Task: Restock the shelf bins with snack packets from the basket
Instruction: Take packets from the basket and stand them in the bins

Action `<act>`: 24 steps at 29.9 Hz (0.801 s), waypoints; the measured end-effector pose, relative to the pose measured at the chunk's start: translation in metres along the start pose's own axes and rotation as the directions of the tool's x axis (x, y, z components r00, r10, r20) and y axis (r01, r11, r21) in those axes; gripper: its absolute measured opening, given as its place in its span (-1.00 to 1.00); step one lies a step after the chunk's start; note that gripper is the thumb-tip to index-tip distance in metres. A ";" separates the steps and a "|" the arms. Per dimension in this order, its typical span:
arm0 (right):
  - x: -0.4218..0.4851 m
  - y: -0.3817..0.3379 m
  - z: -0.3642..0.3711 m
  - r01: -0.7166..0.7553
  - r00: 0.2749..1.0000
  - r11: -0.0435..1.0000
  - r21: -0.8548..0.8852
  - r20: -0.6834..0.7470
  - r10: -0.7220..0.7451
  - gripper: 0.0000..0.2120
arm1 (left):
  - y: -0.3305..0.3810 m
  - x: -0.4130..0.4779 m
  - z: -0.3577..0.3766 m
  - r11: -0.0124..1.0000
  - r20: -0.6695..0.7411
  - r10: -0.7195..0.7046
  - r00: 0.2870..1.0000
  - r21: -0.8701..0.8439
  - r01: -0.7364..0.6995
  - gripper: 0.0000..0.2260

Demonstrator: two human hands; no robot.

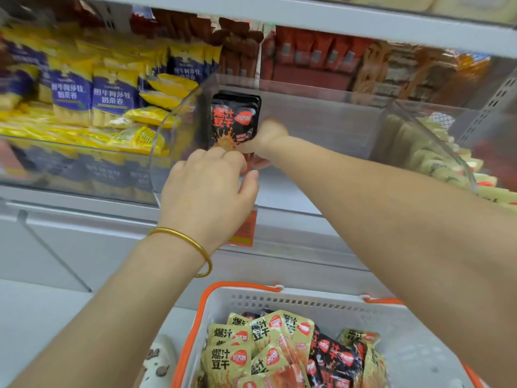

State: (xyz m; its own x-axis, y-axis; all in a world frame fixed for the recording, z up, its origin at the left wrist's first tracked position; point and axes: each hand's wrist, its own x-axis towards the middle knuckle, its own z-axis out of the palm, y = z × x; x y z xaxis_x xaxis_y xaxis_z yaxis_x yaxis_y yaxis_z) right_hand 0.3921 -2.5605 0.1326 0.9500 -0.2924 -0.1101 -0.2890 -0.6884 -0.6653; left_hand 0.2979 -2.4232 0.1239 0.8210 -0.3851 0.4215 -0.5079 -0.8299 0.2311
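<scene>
A small stack of black snack packets stands upright at the left end of a clear plastic shelf bin. My right hand reaches over the bin's front wall and grips the lower right of the stack. My left hand, with a gold bangle on its wrist, is at the bin's front wall just below the stack, fingers curled and touching the packets' lower edge. Below, a white basket with an orange rim holds several yellow packets and black packets.
The bin to the left holds yellow and blue packets. A bin on the right holds pale yellow-green packets. Red and brown packets fill the shelf behind. An orange price tag hangs on the shelf edge.
</scene>
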 end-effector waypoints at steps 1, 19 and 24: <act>-0.009 -0.003 -0.007 0.005 1.000 1.000 -0.007 -0.017 -0.005 -0.78 | 0.000 -0.001 -0.001 1.000 -0.035 0.017 0.999 -0.018 -0.018 -0.61; -0.215 0.273 0.005 -0.337 0.807 0.900 -0.276 0.407 0.428 -0.87 | 0.102 -0.124 0.085 0.945 0.473 0.327 0.818 -0.177 -0.275 -0.81; -0.201 0.339 0.060 -0.339 0.825 0.886 -0.317 0.352 0.442 -0.66 | 0.105 -0.127 0.105 0.944 0.558 0.323 0.764 -0.130 -0.304 -0.82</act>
State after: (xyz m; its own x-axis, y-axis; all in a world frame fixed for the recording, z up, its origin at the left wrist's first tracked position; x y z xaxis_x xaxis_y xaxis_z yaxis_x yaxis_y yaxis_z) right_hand 0.1107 -2.6954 -0.1151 0.6980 -0.3121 -0.6444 -0.6160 -0.7206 -0.3182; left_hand 0.1679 -2.5040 0.0032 0.6090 -0.7877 -0.0926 -0.7627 -0.6137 0.2044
